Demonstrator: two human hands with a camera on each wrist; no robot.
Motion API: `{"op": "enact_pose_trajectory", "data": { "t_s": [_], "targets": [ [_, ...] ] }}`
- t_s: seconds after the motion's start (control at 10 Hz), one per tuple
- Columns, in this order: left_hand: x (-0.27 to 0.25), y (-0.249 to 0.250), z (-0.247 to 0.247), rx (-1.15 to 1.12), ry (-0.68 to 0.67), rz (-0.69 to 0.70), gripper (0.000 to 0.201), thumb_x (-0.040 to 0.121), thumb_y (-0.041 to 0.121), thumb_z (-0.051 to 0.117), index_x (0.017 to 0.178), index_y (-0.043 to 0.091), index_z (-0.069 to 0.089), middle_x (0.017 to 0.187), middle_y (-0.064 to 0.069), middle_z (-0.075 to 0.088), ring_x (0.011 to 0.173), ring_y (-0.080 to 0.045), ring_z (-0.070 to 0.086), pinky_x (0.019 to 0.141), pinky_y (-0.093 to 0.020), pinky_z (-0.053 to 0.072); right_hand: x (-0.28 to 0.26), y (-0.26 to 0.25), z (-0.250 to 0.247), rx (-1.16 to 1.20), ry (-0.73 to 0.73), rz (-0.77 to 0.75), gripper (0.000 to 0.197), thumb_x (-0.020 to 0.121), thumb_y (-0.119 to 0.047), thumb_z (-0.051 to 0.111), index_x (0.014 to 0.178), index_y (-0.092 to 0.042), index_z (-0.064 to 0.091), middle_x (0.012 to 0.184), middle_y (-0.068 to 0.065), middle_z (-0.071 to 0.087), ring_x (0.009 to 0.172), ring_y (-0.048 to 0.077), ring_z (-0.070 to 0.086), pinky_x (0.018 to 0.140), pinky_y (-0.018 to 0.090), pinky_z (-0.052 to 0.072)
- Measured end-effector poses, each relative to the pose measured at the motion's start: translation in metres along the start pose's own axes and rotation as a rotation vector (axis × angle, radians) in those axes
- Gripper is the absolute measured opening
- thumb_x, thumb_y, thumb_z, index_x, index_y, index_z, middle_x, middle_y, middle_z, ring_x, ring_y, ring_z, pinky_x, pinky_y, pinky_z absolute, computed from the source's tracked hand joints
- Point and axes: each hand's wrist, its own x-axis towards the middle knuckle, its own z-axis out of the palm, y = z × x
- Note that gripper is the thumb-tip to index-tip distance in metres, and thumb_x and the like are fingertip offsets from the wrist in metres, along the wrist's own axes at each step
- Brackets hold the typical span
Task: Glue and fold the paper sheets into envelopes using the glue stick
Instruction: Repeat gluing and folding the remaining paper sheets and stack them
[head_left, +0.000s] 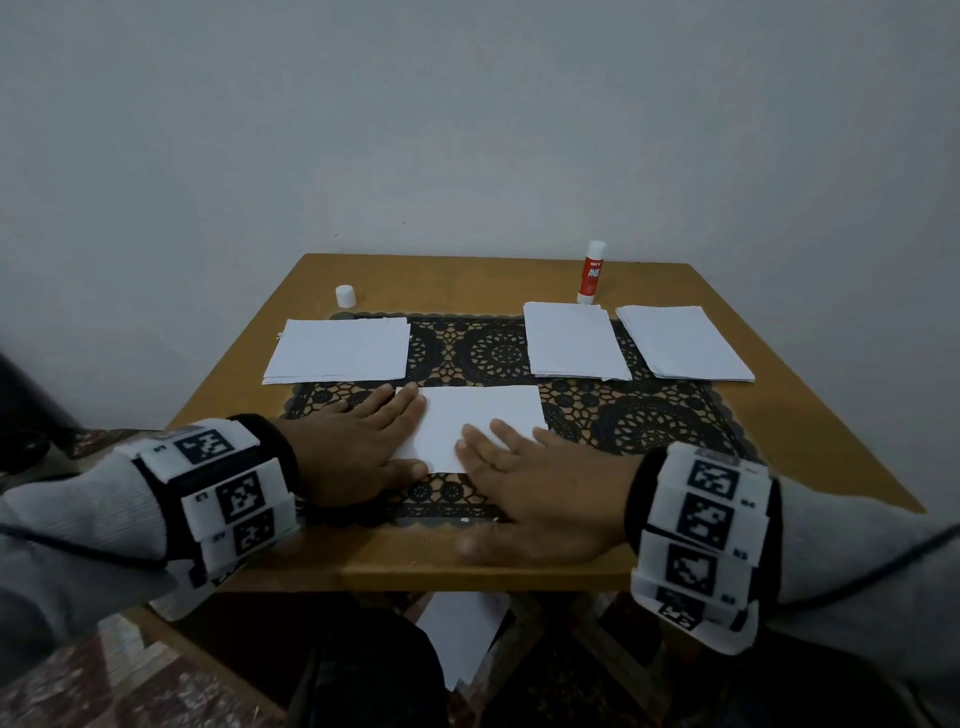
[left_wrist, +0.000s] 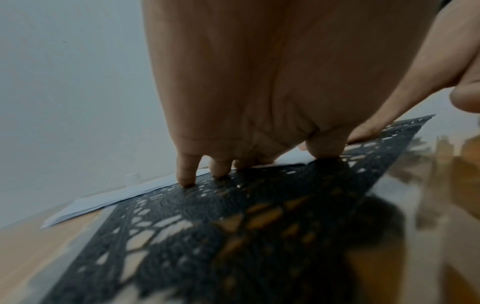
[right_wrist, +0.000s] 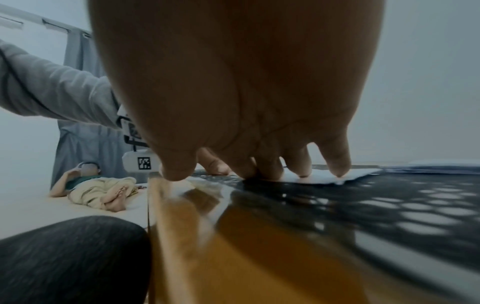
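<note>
A folded white sheet (head_left: 480, 415) lies on the black lace mat (head_left: 649, 415) near the table's front. My left hand (head_left: 363, 441) lies flat with straight fingers on the sheet's left edge; in the left wrist view its fingertips (left_wrist: 185, 181) touch the mat. My right hand (head_left: 540, 483) rests flat, its fingers (right_wrist: 337, 164) pressing the sheet (right_wrist: 324, 176) from the front right. The red and white glue stick (head_left: 591, 273) stands uncapped at the back right. Its white cap (head_left: 345, 296) sits at the back left.
One paper stack (head_left: 337, 351) lies at the left of the wooden table (head_left: 467, 280), two more stacks (head_left: 574, 340) (head_left: 683, 343) at the right. More paper (head_left: 462, 629) lies under the table. A person (right_wrist: 96, 185) lies on the floor to the left.
</note>
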Motion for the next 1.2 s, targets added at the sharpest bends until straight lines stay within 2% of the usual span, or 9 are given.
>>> {"op": "enact_pose_trajectory", "data": {
  "t_s": [0.1, 0.2, 0.4, 0.5, 0.6, 0.8, 0.9, 1.2],
  "targets": [
    [0.000, 0.001, 0.000, -0.003, 0.003, -0.005, 0.078, 0.093, 0.063, 0.011, 0.146, 0.020, -0.026, 0.154, 0.001, -0.030, 0.143, -0.017, -0.023, 0.120, -0.044, -0.001, -0.001, 0.019, -0.003, 0.010, -0.028, 0.079, 0.091, 0.091, -0.071, 0.021, 0.152, -0.014, -0.016, 0.159, 0.003, -0.023, 0.148, 0.023, -0.016, 0.121, 0.046, 0.001],
    [-0.002, 0.002, -0.001, 0.000, 0.008, -0.009, 0.077, 0.093, 0.063, 0.011, 0.147, 0.020, -0.025, 0.154, 0.001, -0.030, 0.143, -0.017, -0.023, 0.120, -0.045, 0.001, 0.013, 0.035, -0.010, 0.029, 0.007, 0.169, 0.085, 0.096, -0.065, 0.022, 0.153, -0.014, -0.014, 0.160, 0.004, -0.020, 0.149, 0.026, -0.013, 0.121, 0.048, 0.006],
    [-0.008, 0.021, -0.014, 0.019, -0.035, -0.008, 0.074, 0.098, 0.056, 0.016, 0.149, 0.016, -0.019, 0.156, -0.005, -0.024, 0.146, -0.019, -0.016, 0.119, -0.046, 0.001, 0.032, 0.035, -0.014, 0.091, 0.045, 0.194, 0.077, 0.101, -0.054, 0.027, 0.154, -0.013, -0.011, 0.161, 0.007, -0.017, 0.149, 0.028, -0.011, 0.120, 0.048, 0.010],
    [-0.010, 0.044, -0.019, 0.023, -0.020, 0.125, 0.070, 0.100, 0.051, 0.018, 0.150, 0.015, -0.014, 0.157, -0.005, -0.021, 0.146, -0.019, -0.014, 0.120, -0.044, 0.003, 0.031, 0.037, -0.013, 0.104, 0.051, 0.178, 0.077, 0.101, -0.053, 0.028, 0.154, -0.013, -0.011, 0.161, 0.007, -0.018, 0.149, 0.027, -0.012, 0.121, 0.047, 0.010],
    [0.001, 0.046, -0.021, -0.003, -0.004, 0.174, 0.068, 0.101, 0.047, 0.021, 0.151, 0.017, -0.014, 0.157, -0.001, -0.021, 0.145, -0.016, -0.015, 0.119, -0.044, 0.003, 0.031, 0.038, -0.013, 0.089, 0.060, 0.174, 0.078, 0.100, -0.054, 0.029, 0.154, -0.014, -0.010, 0.161, 0.007, -0.017, 0.149, 0.028, -0.012, 0.121, 0.047, 0.011],
    [0.021, 0.024, -0.024, -0.002, 0.013, 0.023, 0.080, 0.096, 0.058, 0.024, 0.150, 0.016, -0.018, 0.156, -0.003, -0.024, 0.145, -0.016, -0.016, 0.118, -0.044, 0.004, 0.033, 0.039, -0.012, 0.088, 0.045, 0.191, 0.079, 0.100, -0.056, 0.028, 0.154, -0.015, -0.011, 0.161, 0.005, -0.018, 0.149, 0.026, -0.012, 0.120, 0.050, 0.012],
    [0.016, 0.018, -0.019, -0.021, 0.002, -0.003, 0.082, 0.094, 0.063, 0.021, 0.149, 0.018, -0.019, 0.156, -0.002, -0.026, 0.145, -0.017, -0.017, 0.119, -0.043, 0.002, 0.034, 0.039, -0.012, 0.088, 0.041, 0.184, 0.079, 0.099, -0.056, 0.028, 0.153, -0.014, -0.012, 0.161, 0.005, -0.018, 0.149, 0.026, -0.013, 0.120, 0.050, 0.012],
    [0.005, 0.002, -0.005, -0.040, 0.003, 0.010, 0.077, 0.095, 0.060, 0.017, 0.147, 0.019, -0.023, 0.154, 0.001, -0.030, 0.144, -0.014, -0.021, 0.118, -0.041, 0.000, 0.032, 0.036, -0.014, 0.102, 0.044, 0.195, 0.079, 0.100, -0.055, 0.029, 0.154, -0.015, -0.011, 0.161, 0.005, -0.018, 0.149, 0.025, -0.013, 0.120, 0.050, 0.011]
  ]
}}
